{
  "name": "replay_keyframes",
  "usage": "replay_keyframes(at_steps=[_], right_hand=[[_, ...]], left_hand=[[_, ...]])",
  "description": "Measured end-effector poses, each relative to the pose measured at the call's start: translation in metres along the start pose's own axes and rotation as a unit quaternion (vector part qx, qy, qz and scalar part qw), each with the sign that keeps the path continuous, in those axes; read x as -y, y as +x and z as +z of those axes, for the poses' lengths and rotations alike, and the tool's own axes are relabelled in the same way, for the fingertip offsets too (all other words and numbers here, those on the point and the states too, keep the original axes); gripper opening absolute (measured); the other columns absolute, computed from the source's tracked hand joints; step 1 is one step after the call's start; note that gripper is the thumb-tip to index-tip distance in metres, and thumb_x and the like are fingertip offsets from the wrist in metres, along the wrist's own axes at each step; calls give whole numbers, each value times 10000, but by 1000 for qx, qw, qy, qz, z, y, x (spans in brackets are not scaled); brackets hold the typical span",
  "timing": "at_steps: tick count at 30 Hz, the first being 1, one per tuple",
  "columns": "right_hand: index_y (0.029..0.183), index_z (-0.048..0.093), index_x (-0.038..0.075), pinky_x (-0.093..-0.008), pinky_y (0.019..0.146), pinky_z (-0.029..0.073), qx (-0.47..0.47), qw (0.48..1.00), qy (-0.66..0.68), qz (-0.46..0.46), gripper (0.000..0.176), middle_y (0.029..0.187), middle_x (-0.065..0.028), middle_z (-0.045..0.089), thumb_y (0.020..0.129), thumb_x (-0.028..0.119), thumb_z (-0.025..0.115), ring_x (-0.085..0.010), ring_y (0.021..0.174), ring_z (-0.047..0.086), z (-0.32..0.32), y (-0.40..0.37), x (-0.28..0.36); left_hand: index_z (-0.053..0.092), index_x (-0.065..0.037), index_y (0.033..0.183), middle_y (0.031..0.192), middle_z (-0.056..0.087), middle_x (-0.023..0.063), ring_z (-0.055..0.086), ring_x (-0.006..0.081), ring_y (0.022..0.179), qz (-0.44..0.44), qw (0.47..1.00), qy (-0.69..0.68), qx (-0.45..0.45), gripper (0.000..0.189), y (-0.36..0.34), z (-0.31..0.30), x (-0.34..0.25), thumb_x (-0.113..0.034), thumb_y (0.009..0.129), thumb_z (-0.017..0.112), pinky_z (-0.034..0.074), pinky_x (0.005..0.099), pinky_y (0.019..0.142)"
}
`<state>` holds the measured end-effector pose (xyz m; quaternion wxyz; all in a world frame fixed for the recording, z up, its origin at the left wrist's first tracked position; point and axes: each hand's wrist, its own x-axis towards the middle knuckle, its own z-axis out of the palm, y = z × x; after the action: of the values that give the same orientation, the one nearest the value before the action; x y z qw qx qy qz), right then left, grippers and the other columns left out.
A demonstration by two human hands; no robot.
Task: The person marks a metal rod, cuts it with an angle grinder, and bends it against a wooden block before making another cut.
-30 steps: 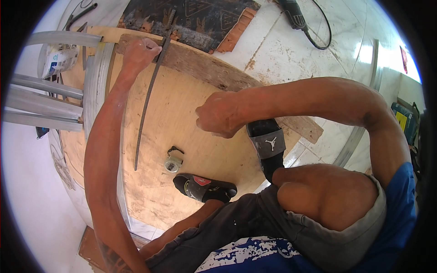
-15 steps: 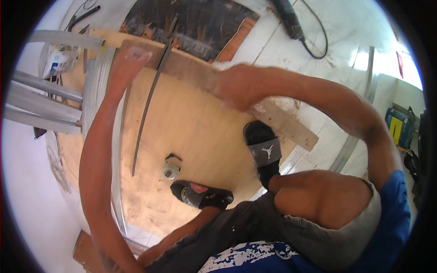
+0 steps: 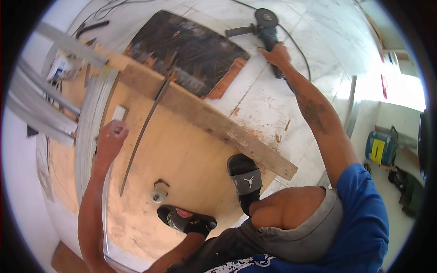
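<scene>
Away swings the right hand (image 3: pixel 277 55) from over the plank, out to one o'clock, and it's now on the black-and-teal angle grinder (image 3: pixel 269 38) lying on the pale, marbled tiled floor (image 3: pixel 291 107)! Thumb spread wide on the grinder's body; whether the fingers close around it, I cannot tell. Its round disc (image 3: pixel 266 17) points to twelve, its dark side handle (image 3: pixel 239 32) sticks out toward nine.

Over at nine o'clock, the left hand (image 3: pixel 112 132) has dropped back from the plank's end, fingers curled in; anything inside them is impossible to make out. Just beside it, on its twelve o'clock side, sits a small, whitish, rectangular block (image 3: pixel 119 113) on the tan plywood board (image 3: pixel 182 159).

That long brown wooden plank (image 3: pixel 205 120) runs from ten o'clock to four, a thin dark ribbed rod (image 3: pixel 143 132) crossing it, and at seven-thirty rests a round silver-grey tape measure (image 3: pixel 158 195)
</scene>
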<state>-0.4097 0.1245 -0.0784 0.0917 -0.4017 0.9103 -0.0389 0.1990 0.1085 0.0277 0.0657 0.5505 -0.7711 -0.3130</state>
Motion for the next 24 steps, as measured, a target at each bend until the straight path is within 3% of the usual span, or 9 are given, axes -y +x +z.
replay_keyframes(at_steps=[3,5,7,10,13,15,18,21,24], right_hand=[[1162,612,-113,-428,837,558,-21,999,5,29,915,1077,-239,704,706,664,773,-309,984,715,17,8,-2],[993,687,-75,-403,693,554,0,1000,-5,14,724,900,-192,719,718,587,780,-277,796,719,2,11,-1],[969,712,-45,-402,692,543,80,994,74,19,562,823,-132,715,711,453,760,-266,775,714,-19,6,-5],[979,705,-43,-375,624,515,126,975,182,3,561,768,-107,682,719,449,777,-203,671,655,-52,-26,6],[968,698,-22,-355,615,493,148,960,230,-62,523,801,-96,669,744,444,780,-178,660,621,-85,-85,37],[1061,670,-30,-333,663,517,224,924,284,-124,572,858,-110,689,770,451,774,-180,701,649,-93,-127,58],[1105,683,-32,-347,761,553,329,860,353,-169,631,943,-133,712,736,461,822,-194,812,681,-93,-194,102],[1152,666,-57,-380,870,541,376,813,367,-252,660,1014,-164,716,725,425,810,-242,924,688,-82,-248,135],[1153,649,-82,-398,846,529,437,779,350,-281,706,1022,-213,708,687,430,787,-288,952,685,-61,-277,162]], left_hand=[[700,17,957,884,729,151,717,238,822,-27,999,-41,19,233,-17,2,-14,-201,879,688,556,344,738],[696,22,955,871,727,158,716,243,807,-25,998,-47,15,242,-29,5,-30,-208,879,696,556,349,734],[686,23,977,883,719,169,712,257,810,-28,998,-56,32,262,-41,10,-38,-222,883,702,555,360,736],[656,15,1058,955,699,179,691,280,849,-22,998,-24,45,299,-55,18,-32,-235,901,705,545,381,765],[612,-6,1157,1057,664,179,651,312,935,29,997,76,10,338,-57,33,-15,-238,925,691,526,414,820],[575,-27,1216,1125,629,202,623,377,1026,40,992,121,-11,378,-50,45,19,-275,944,663,514,465,849],[575,-36,1237,1153,631,188,603,393,1066,32,990,128,-55,382,-49,62,39,-265,943,659,501,484,883],[590,-41,1237,1130,645,179,616,392,1052,16,985,157,-64,376,-59,75,39,-256,937,658,506,492,876],[610,-53,1228,1092,664,170,646,394,991,25,985,165,-46,335,-64,87,44,-235,948,633,526,494,828]])
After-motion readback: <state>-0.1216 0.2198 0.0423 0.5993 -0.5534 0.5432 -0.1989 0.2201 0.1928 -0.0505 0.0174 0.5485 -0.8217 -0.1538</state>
